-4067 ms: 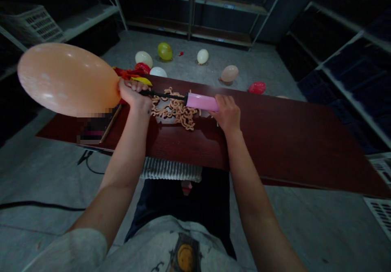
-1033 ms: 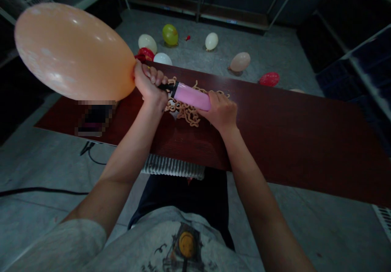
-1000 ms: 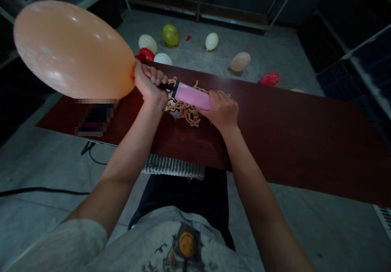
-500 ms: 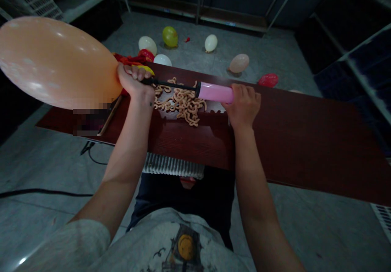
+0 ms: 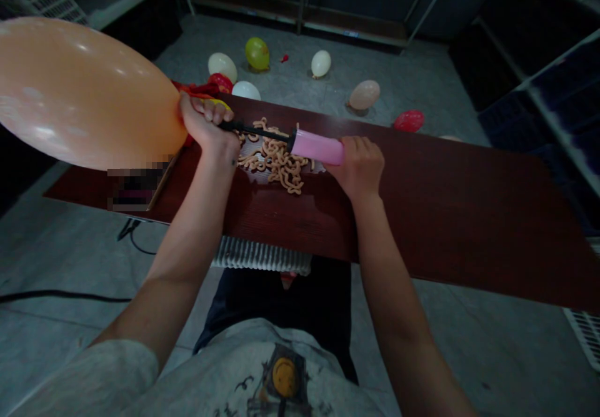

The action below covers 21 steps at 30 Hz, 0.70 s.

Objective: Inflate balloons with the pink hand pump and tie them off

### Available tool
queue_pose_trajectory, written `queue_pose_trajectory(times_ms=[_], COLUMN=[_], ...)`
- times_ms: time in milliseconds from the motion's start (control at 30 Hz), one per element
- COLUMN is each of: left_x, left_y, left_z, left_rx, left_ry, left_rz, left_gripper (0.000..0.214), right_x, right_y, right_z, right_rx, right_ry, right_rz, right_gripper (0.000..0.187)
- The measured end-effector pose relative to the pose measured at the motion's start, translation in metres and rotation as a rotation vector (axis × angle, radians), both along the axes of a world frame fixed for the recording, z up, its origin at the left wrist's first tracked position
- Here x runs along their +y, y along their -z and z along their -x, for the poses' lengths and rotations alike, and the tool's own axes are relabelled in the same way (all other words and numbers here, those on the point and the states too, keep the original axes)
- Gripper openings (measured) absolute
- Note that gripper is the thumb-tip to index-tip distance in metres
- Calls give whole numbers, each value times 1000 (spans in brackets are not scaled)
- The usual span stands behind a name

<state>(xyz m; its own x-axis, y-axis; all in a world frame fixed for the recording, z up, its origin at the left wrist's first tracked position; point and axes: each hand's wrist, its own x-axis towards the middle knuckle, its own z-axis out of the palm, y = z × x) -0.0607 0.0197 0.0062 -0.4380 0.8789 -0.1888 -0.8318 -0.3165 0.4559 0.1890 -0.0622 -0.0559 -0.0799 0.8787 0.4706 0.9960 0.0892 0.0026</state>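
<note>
A big inflated peach balloon (image 5: 89, 92) fills the left side, with its neck at my left hand (image 5: 209, 120). That hand is closed around the neck and the black end of a balloon pump (image 5: 319, 147); the exact joint is hidden by my fingers. From there the pump's black rod (image 5: 262, 130) runs right into the pink barrel. My right hand (image 5: 360, 167) is wrapped round the barrel's far end. Below the pump, a pile of tan, curly uninflated balloons (image 5: 284, 167) lies on the dark red table (image 5: 469, 211).
Red and yellow limp pieces (image 5: 199, 90) lie behind my left hand. Several inflated balloons, among them a yellow one (image 5: 257, 54) and a red one (image 5: 409, 120), rest on the floor beyond the table. Shelves (image 5: 356, 28) stand at the back. A cable (image 5: 65, 296) crosses the floor at left.
My right hand has moved left with the pink barrel, so less black rod shows. My left hand stays at the balloon's neck. The view has shifted slightly.
</note>
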Motion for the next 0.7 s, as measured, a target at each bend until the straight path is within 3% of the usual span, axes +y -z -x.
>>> queue_pose_trajectory(times_ms=[267,433,700], left_x=[-9,-10,-12], left_y=[15,19,12], left_z=[-26,-28,-26], left_rx=[89,82,54], left_ry=[164,151,154], left_rz=[-17,-83,-40], left_gripper=[52,52,49], right_x=[-3,-3,-2], right_y=[6,8,9], right_z=[48,46,37], right_rx=[53,50,64], right_ry=[-104,-113,-155], right_rz=[33,-7,-75], right_gripper=[44,45,49])
